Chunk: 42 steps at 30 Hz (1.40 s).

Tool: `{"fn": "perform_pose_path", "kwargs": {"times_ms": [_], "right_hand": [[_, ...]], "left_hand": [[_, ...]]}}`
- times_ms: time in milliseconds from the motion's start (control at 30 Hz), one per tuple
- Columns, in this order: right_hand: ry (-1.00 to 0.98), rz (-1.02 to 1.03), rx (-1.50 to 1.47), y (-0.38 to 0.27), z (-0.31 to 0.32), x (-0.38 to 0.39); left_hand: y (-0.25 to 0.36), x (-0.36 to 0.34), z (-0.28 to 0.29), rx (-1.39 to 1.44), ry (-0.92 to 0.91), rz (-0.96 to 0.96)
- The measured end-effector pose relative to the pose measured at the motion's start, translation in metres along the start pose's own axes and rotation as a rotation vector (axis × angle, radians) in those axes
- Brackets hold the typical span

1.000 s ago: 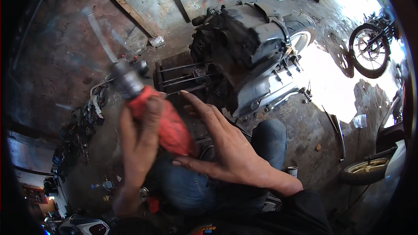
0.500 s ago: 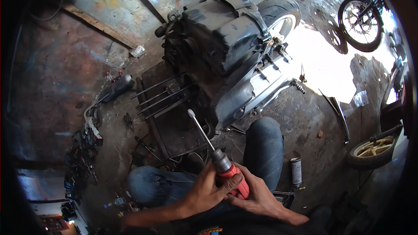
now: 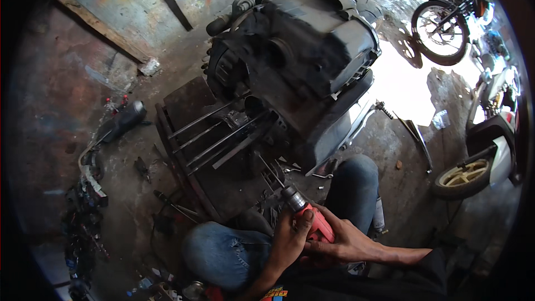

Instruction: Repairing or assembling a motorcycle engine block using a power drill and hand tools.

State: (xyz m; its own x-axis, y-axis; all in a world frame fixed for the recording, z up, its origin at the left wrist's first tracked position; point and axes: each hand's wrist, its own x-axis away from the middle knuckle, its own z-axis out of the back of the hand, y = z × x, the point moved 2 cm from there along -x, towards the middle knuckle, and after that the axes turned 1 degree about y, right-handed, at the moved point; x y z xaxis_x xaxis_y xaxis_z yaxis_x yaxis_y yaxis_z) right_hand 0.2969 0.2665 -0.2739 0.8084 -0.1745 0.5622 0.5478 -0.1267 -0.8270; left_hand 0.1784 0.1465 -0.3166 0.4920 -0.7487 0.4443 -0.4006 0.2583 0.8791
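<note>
Both hands hold a red die grinder (image 3: 321, 227) with a metal collar and a long thin bit (image 3: 272, 173). My left hand (image 3: 288, 241) wraps round the body just behind the collar, thumb on top. My right hand (image 3: 346, 241) grips the rear of the body from the right. The bit points away from me, its end near the engine's lower opening; whether it touches anything cannot be told. Ahead stands a partly stripped scooter engine unit (image 3: 301, 39), with several long metal studs (image 3: 228, 142) jutting out to the left.
A dark low metal stand (image 3: 189, 97) lies under the studs. Loose wiring and parts (image 3: 83, 212) sit at the left. A spray can (image 3: 379, 215) stands by my right knee. Metal bars (image 3: 415, 136), a gold-rimmed wheel (image 3: 465, 177) and a motorcycle (image 3: 446, 28) are on the right.
The view has shifted and turned closer to the engine. Held in both hands, the die grinder has its bit lower and nearer the engine's opening. Both hands keep their grip.
</note>
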Motion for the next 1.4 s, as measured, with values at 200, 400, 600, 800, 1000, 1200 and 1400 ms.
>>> {"fn": "perform_pose_path", "kwargs": {"times_ms": [200, 400, 600, 800, 1000, 1200, 1400], "right_hand": [[0.119, -0.133, -0.104, -0.028, -0.024, 0.001], [0.119, -0.012, -0.099, 0.002, -0.022, -0.028], [0.040, 0.077, -0.173, 0.025, -0.006, -0.046], [-0.100, 0.024, -0.237, 0.025, 0.016, -0.058], [-0.173, 0.085, -0.190, 0.028, 0.027, -0.066], [-0.106, 0.171, -0.243, 0.036, 0.024, -0.072], [-0.057, 0.277, -0.223, 0.034, 0.020, -0.076]], "left_hand": [[0.025, -0.006, 0.021, -0.003, -0.074, 0.052], [0.009, -0.023, 0.031, -0.071, -0.029, 0.061], [0.005, -0.034, 0.029, -0.217, -0.015, 0.061], [0.005, -0.042, 0.022, -0.198, 0.046, 0.049], [0.005, -0.036, 0.012, -0.260, 0.130, 0.036], [-0.005, -0.029, 0.008, 0.045, 0.197, 0.199], [0.006, -0.031, 0.009, 0.076, 0.217, 0.141]]}}
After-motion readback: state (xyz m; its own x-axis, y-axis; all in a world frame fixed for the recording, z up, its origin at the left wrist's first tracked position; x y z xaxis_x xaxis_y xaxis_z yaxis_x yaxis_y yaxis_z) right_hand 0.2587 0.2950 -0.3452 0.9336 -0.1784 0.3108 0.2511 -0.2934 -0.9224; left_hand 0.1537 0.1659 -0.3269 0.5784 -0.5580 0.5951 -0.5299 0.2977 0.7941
